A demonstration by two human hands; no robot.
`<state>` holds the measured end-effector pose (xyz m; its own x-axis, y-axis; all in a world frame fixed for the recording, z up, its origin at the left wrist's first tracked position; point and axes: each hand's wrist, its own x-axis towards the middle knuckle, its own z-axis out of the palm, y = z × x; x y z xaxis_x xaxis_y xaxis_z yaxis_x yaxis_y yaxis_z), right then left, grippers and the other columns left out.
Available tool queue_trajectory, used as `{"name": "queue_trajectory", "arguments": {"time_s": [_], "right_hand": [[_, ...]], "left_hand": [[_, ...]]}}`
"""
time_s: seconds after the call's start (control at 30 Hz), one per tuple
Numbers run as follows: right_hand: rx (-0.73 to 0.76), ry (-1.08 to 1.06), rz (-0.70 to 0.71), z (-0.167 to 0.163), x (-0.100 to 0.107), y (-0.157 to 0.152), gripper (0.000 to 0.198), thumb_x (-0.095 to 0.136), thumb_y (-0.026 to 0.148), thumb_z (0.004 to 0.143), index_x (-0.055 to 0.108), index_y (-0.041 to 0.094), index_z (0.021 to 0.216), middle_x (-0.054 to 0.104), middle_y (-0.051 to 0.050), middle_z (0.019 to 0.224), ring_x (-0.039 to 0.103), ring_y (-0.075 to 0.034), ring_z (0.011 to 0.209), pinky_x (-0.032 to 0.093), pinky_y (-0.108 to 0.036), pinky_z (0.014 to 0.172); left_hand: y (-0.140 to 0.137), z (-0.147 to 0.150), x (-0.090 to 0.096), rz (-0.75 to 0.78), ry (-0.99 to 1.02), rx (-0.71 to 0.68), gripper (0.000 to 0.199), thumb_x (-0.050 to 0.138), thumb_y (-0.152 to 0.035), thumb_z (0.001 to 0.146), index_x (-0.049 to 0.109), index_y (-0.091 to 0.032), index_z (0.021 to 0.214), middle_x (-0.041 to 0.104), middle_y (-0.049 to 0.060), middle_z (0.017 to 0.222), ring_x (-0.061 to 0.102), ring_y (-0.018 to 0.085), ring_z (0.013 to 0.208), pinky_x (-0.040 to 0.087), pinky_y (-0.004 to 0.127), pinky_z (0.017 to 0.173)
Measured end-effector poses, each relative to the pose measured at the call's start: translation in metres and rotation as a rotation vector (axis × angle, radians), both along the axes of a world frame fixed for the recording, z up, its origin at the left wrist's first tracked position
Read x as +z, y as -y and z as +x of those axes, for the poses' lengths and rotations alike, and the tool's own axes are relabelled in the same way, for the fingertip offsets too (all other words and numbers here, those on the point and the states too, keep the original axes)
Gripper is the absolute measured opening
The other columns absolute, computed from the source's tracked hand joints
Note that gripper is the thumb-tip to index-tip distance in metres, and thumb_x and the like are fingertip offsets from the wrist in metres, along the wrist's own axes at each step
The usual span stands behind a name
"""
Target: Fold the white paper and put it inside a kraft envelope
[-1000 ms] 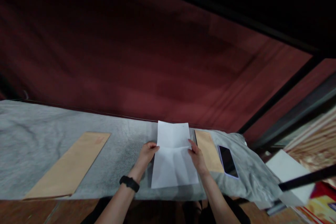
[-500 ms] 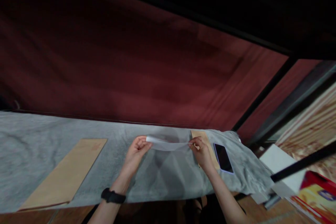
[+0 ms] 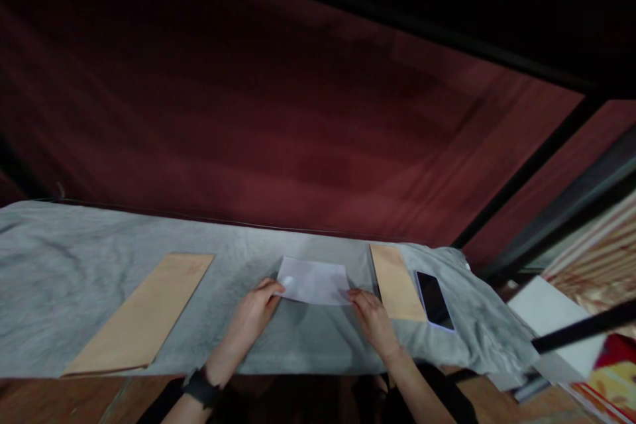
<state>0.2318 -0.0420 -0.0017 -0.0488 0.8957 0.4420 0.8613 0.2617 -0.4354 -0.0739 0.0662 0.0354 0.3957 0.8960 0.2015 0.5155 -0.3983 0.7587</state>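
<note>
A white sheet of paper lies low over the grey cloth, its broad face turned up toward me. My left hand pinches its near left corner between thumb and fingers. At the near right corner, my right hand grips the paper with its fingers closed together. Just right of that hand rests a smaller brown envelope. Beyond the envelope is a phone with a dark screen and a pale purple edge. A larger brown envelope lies well to the left of my left hand.
Grey cloth covers the long table. Behind it hangs a dark red panel in a black frame. On the right, past the table's end, stand a white box and a red and yellow package.
The paper was held up nearly edge-on; now it is lowered with its face showing. Both hands have moved down and toward me with it. The view has shifted slightly.
</note>
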Motion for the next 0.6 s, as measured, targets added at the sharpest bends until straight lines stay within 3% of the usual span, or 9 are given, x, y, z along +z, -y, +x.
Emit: {"name": "queue_trajectory", "arguments": {"time_s": [0.17,0.23,0.37,0.47,0.6], "right_hand": [[-0.05,0.06,-0.083,0.006,-0.017,0.01,0.029,0.046,0.007,0.09,0.065,0.023,0.105,0.071,-0.006,0.108,0.066,-0.023,0.101,0.052,-0.04,0.092],[-0.055,0.049,-0.121,0.008,-0.017,0.013,0.03,0.046,0.005,0.087,0.066,0.023,0.099,0.071,-0.006,0.109,0.066,-0.023,0.103,0.05,-0.04,0.094],[-0.081,-0.049,-0.151,0.006,-0.014,0.012,0.036,0.044,0.003,0.083,0.069,0.024,0.097,0.07,-0.006,0.115,0.064,-0.022,0.11,0.045,-0.039,0.103],[-0.144,-0.225,-0.12,-0.01,-0.012,-0.006,0.038,0.039,0.013,0.093,0.066,0.024,0.118,0.068,-0.005,0.124,0.062,-0.019,0.117,0.046,-0.036,0.104],[-0.136,-0.306,-0.124,-0.051,-0.015,-0.054,0.045,0.029,0.034,0.103,0.057,0.021,0.136,0.062,-0.007,0.137,0.056,-0.019,0.127,0.043,-0.036,0.109]], "left_hand": [[0.016,0.004,-0.004,-0.133,-0.444,-0.066,0.007,0.061,-0.025,0.082,0.068,-0.025,0.083,0.07,0.003,0.081,0.067,0.023,0.079,0.045,0.029,0.073],[0.017,0.012,-0.003,-0.109,-0.536,-0.037,0.013,0.057,-0.031,0.088,0.068,-0.025,0.085,0.07,0.004,0.079,0.068,0.024,0.079,0.046,0.03,0.074],[0.015,0.046,-0.011,0.173,-0.518,-0.027,0.032,0.04,-0.028,0.097,0.067,-0.019,0.111,0.07,0.012,0.115,0.065,0.026,0.106,0.047,0.037,0.093],[0.015,0.077,-0.034,0.377,-0.498,-0.065,0.045,0.04,-0.031,0.097,0.053,-0.017,0.138,0.049,0.014,0.149,0.043,0.03,0.139,0.034,0.047,0.113],[0.014,0.106,-0.067,0.417,-0.563,-0.05,0.056,0.035,-0.026,0.097,0.037,-0.009,0.15,0.038,0.018,0.156,0.029,0.03,0.147,0.024,0.051,0.119]]}}
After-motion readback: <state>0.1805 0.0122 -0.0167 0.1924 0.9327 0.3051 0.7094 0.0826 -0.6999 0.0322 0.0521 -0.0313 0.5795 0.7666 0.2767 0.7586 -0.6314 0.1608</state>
